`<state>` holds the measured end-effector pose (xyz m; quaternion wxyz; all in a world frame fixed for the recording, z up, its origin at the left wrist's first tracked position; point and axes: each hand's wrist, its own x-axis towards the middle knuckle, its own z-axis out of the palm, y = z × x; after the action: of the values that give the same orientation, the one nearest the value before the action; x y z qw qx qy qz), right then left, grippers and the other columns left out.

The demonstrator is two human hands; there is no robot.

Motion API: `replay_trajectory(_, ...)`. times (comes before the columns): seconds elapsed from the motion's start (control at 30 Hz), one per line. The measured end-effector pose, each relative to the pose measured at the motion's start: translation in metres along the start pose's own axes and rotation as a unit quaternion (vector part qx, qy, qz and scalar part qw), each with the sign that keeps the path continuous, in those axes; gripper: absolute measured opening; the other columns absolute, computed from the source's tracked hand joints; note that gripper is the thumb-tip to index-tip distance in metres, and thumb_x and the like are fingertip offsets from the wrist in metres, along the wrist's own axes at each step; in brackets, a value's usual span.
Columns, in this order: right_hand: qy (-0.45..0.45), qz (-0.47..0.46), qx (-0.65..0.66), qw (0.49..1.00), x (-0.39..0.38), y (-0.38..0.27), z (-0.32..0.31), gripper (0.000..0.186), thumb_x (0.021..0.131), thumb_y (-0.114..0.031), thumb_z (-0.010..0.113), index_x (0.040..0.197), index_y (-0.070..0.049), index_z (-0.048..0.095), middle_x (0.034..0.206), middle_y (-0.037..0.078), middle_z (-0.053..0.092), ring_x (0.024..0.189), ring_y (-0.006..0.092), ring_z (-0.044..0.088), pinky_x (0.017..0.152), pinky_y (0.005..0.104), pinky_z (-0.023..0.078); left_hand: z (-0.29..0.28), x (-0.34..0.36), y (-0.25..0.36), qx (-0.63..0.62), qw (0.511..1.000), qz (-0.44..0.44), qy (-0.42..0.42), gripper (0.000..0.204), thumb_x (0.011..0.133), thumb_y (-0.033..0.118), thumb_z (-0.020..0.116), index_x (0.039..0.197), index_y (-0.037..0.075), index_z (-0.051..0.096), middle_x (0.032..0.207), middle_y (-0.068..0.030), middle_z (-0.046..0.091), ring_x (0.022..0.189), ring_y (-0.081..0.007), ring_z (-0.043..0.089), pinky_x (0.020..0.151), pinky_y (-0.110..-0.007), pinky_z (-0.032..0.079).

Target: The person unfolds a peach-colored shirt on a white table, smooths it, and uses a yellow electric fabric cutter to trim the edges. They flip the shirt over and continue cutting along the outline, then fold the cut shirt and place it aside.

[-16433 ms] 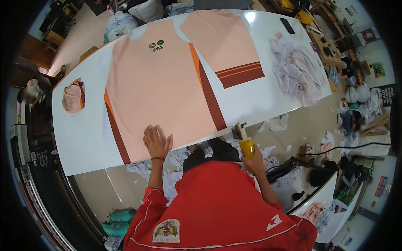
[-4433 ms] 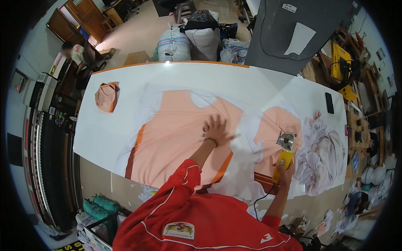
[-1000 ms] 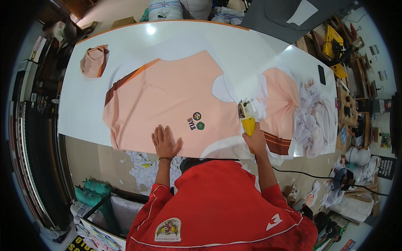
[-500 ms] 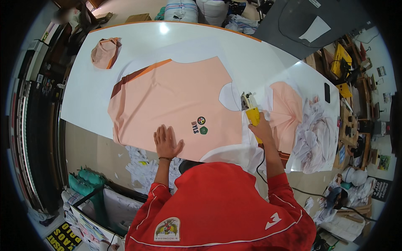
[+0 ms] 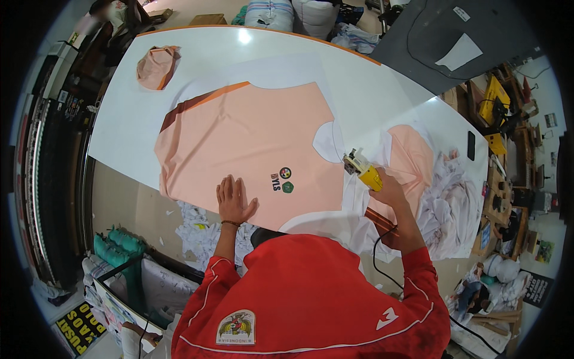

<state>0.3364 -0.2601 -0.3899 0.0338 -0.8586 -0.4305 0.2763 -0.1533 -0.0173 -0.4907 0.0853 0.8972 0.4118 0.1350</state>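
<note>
A large peach fabric panel [image 5: 251,137], cut in a shirt-front shape with small printed badges, lies flat on white backing on the table. My left hand [image 5: 235,200] presses on its near edge, palm down with fingers stretched. My right hand [image 5: 390,190] grips the yellow body of an electric fabric cutter [image 5: 369,176]. The cutter's metal head touches the panel's right side, just below the white neck curve [image 5: 327,142]. A black cord [image 5: 375,254] runs from it past my right forearm.
Right of the cutter lie a folded peach piece [image 5: 409,152] and a heap of white scraps [image 5: 448,209]. A small peach bundle [image 5: 158,67] sits far left on the white table [image 5: 119,119], a phone [image 5: 471,146] far right. Paper scraps [image 5: 200,230] litter the floor.
The cutter has moved toward me along the panel's right side, and its head has turned to point more left. My right hand has shifted right and nearer; my left hand stays on the panel.
</note>
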Motion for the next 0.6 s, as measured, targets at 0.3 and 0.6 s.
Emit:
replay_trajectory(0.3,0.005,-0.003,-0.014,1.000,0.010,-0.007,0.003,0.080,0.077,-0.034,0.082,0.148,-0.017,0.048,0.115,0.022,0.075,0.110,0.0449,0.072,0.092,0.0555,0.058,0.001,-0.001,0.000,-0.003,1.000,-0.001,-0.002,0.092,0.086,0.052,0.076,0.158,0.003,0.048,0.166,-0.0304,0.036,0.155,-0.0490,0.032,0.127,-0.065,0.023)
replay_trajectory(0.6,-0.045,-0.067,-0.083,0.993,0.042,-0.009,-0.040,0.075,0.078,-0.033,0.083,0.145,-0.021,0.053,0.112,0.018,0.076,0.108,0.0418,0.073,0.089,0.0542,0.059,0.000,-0.002,0.001,0.002,1.000,-0.008,-0.005,0.093,0.086,0.054,0.074,0.159,0.003,0.047,0.166,-0.0298,0.036,0.156,-0.0482,0.032,0.129,-0.064,0.022)
